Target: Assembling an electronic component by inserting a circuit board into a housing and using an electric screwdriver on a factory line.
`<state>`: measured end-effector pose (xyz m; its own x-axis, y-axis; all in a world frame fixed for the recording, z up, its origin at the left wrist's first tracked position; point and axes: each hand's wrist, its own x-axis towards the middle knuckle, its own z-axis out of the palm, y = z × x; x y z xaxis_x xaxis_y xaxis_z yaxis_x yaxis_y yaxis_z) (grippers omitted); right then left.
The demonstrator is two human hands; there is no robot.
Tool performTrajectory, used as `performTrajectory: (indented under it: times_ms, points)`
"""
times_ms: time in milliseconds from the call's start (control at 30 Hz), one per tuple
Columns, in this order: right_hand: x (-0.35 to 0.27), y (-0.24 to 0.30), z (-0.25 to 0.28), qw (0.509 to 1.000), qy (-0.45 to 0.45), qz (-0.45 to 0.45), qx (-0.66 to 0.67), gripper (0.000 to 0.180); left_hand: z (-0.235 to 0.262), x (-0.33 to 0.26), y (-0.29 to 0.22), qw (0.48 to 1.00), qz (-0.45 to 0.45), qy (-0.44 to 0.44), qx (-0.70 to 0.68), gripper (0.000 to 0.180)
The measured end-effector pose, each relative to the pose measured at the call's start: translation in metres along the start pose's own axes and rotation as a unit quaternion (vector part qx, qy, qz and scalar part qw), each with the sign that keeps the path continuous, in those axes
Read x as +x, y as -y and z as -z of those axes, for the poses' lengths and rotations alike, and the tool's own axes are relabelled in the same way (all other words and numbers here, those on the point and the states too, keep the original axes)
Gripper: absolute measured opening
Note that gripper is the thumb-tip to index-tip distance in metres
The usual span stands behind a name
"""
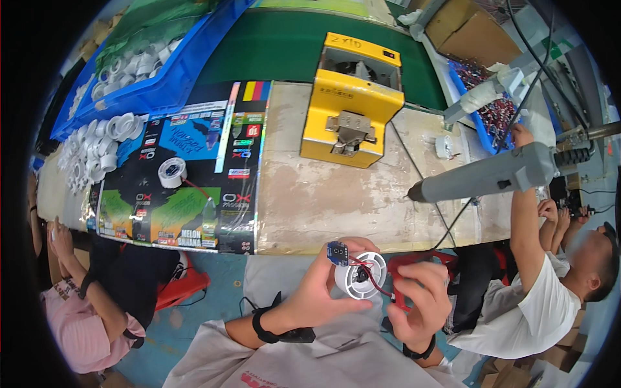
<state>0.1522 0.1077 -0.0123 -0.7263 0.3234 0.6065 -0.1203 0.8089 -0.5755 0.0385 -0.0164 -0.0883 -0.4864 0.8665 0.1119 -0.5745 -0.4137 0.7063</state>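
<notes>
In front of the table, my left hand grips a white round plastic housing by its sides, its spoked open face turned up to the right. A small blue circuit board sticks out at the housing's upper left, by my left fingers. Thin red and black wires run from the housing to my right hand, whose thumb and fingers close on their end; the very tip is partly hidden. On the printed sheet lies a similar white housing with a dark board inside and a red wire trailing from it.
A yellow machine stands on the table, with a grey handheld tool hanging at its right. Loose white rings lie by a blue crate. A blue bin holds wired parts. People sit on both sides.
</notes>
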Motion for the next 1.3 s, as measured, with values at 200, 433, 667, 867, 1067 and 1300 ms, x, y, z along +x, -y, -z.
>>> performTrajectory:
  times_ms: [200, 433, 667, 867, 1067, 1300]
  points:
    - [0.009, 0.008, -0.024, 0.982, 0.165, -0.079, -0.037, 0.030, 0.012, -0.008, -0.021, 0.933, -0.115, -0.013, 0.340, 0.073]
    - [0.020, -0.004, -0.028, 0.976, 0.207, -0.069, -0.020, 0.020, 0.014, -0.003, -0.014, 0.883, -0.106, -0.068, 0.452, 0.067]
    - [0.020, -0.034, -0.024, 0.895, 0.206, -0.247, 0.308, 0.014, 0.030, 0.006, -0.027, 0.940, -0.074, 0.036, 0.332, 0.077]
    - [0.020, -0.032, -0.031, 0.853, 0.176, -0.350, 0.345, 0.013, 0.016, 0.000, -0.004, 0.958, -0.085, -0.128, 0.242, 0.096]
    - [0.033, -0.040, -0.025, 0.935, 0.242, -0.173, 0.193, 0.012, 0.020, 0.004, -0.025, 0.861, -0.111, -0.098, 0.487, 0.083]
    - [0.046, -0.028, -0.032, 0.875, 0.168, -0.282, 0.357, 0.014, 0.016, -0.006, -0.014, 0.950, -0.086, -0.050, 0.297, 0.083]
